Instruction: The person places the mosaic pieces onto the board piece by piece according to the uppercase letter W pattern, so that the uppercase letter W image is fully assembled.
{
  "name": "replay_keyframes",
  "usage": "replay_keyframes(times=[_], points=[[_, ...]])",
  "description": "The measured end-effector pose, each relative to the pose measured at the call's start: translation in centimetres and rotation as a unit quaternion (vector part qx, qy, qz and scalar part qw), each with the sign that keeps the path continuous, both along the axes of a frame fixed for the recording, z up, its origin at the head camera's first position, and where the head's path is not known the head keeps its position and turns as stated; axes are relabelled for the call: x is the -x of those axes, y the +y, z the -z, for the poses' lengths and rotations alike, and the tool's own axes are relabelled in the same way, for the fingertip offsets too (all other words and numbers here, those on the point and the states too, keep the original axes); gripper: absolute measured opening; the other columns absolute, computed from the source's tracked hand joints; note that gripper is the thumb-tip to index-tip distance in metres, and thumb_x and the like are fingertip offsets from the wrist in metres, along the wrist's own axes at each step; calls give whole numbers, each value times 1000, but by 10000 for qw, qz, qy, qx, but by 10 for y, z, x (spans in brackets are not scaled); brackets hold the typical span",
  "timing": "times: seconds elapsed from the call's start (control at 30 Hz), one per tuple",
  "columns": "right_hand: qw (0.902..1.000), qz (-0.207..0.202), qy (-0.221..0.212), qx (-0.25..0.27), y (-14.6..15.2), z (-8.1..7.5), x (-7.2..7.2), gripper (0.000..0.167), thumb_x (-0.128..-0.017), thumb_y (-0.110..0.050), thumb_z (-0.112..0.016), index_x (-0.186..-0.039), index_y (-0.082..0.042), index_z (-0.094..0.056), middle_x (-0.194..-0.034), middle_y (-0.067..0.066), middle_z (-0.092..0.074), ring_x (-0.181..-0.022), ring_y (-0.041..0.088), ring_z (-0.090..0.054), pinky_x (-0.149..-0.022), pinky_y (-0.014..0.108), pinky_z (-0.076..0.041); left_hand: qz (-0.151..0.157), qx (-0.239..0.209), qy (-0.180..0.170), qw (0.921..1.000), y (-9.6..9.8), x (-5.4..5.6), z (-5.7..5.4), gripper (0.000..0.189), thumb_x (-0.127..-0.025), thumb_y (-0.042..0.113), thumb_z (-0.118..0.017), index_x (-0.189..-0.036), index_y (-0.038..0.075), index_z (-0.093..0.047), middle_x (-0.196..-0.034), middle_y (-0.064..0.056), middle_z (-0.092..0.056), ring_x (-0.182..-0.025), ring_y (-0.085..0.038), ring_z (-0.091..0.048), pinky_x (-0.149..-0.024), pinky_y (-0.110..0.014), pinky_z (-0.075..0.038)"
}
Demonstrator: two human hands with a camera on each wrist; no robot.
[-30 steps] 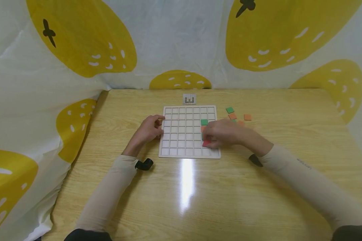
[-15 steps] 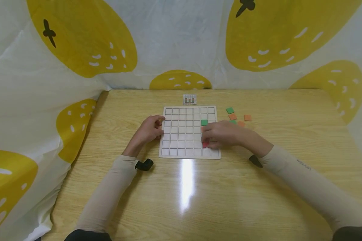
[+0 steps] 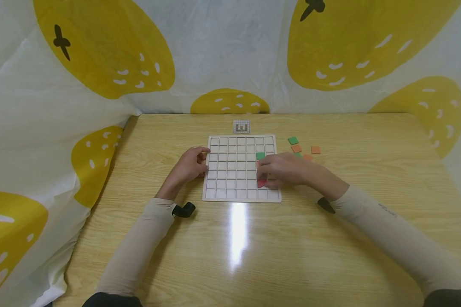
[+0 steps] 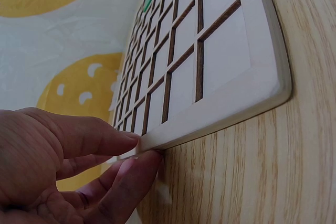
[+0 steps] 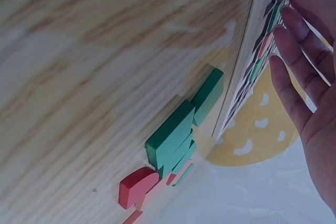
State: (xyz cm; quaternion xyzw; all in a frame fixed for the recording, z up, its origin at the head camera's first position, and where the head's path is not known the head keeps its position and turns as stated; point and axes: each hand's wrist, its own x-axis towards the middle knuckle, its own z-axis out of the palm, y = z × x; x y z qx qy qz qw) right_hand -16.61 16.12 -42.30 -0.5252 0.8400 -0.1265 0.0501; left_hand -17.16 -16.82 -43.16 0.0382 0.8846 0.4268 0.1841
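Observation:
A white wooden grid board (image 3: 231, 174) lies on the table. My left hand (image 3: 190, 163) grips its left edge; in the left wrist view the thumb is on the rim and a finger is against the side. Over the board's right part, my right hand (image 3: 288, 168) holds a red tile (image 3: 261, 183) with a rounded edge at a cell in the second column from the right. A green tile (image 3: 260, 156) sits higher in that column. Below it shows an orange tile (image 3: 258, 163), partly covered by my fingers. Another green tile (image 5: 275, 16) appears there in the right wrist view.
A small card (image 3: 241, 126) with a grid pattern lies behind the board. Loose green tiles (image 3: 293, 140) and orange tiles (image 3: 316, 150) are scattered to the right, some behind my right hand. A red rounded tile (image 5: 136, 186) lies among them.
The red tile under my right fingers has shifted slightly left and turned, its rounded edge now showing. My left hand has stayed at the board's edge.

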Motion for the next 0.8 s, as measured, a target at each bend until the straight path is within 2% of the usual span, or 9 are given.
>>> replay_keyframes(times=[0.13, 0.37, 0.53, 0.8], points=[[9999, 10, -51, 117, 3, 0, 0, 17, -84, -18, -80, -99, -17, -73, -100, -2, -68, -95, 15, -62, -68, 31, -53, -25, -14, -15, 10000, 0, 1, 1, 58, -91, -6, -66, -146, 5, -51, -119, -17, -50, -95, -26, -53, -65, -29, -57], [9993, 40, -335, 154, 13, -1, 2, 16, -86, -18, -79, -101, -14, -74, -100, -3, -68, -95, 15, -60, -79, 33, -54, -31, -16, -34, 10000, 0, 0, 0, 59, -91, -5, -66, -146, 4, -50, -119, -17, -49, -94, -26, -53, -66, -31, -57], [9984, 238, -482, 156, 24, -4, 3, 19, -88, -20, -79, -105, -14, -74, -98, -4, -65, -91, 13, -57, -79, 32, -54, -20, -30, -31, 10000, 0, 0, -1, 58, -91, -5, -66, -146, 4, -50, -118, -16, -49, -94, -26, -53, -67, -31, -57], [9965, 585, -536, 253, 43, -3, 6, 21, -86, -16, -80, -106, -12, -75, -104, -3, -70, -96, 13, -62, -84, 36, -55, -29, -27, -55, 10000, 0, 0, 0, 57, -92, -5, -66, -146, 5, -51, -117, -16, -49, -94, -26, -52, -67, -32, -56]])
